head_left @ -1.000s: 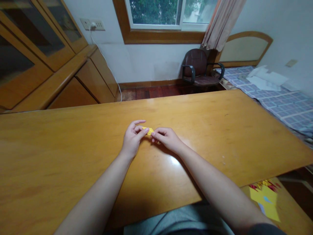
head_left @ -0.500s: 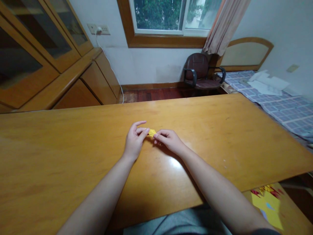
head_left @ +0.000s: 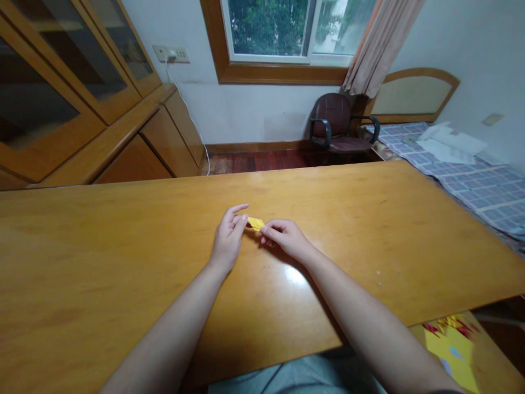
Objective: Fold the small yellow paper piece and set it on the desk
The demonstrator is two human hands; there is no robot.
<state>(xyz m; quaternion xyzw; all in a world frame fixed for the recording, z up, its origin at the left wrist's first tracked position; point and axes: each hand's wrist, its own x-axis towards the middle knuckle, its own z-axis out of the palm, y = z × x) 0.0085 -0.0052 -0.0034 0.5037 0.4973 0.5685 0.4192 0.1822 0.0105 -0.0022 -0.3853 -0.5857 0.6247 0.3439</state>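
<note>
A small piece of folded yellow paper (head_left: 256,223) is held between my hands, just over the wooden table (head_left: 123,262). My left hand (head_left: 228,235) pinches its left end between thumb and fingers, with the index finger stretched out above. On the other end, my right hand (head_left: 285,236) has its thumb and curled fingers closed. A dark reddish bit shows at the paper's left end, beside the left fingertips. The undersides of the fingers and the exact folds are hidden or too small to make out.
At the lower right, a lower surface holds yellow paper sheets (head_left: 451,350) and several red and yellow folded pieces (head_left: 451,324). Beyond the table stand a brown armchair (head_left: 334,123) and a bed (head_left: 459,169). A glass-doored cabinet (head_left: 77,126) lines the left side.
The view has shifted slightly. My left thumb has drawn back a little along the folded paper, so more of its left end shows. Both hands keep their hold.
</note>
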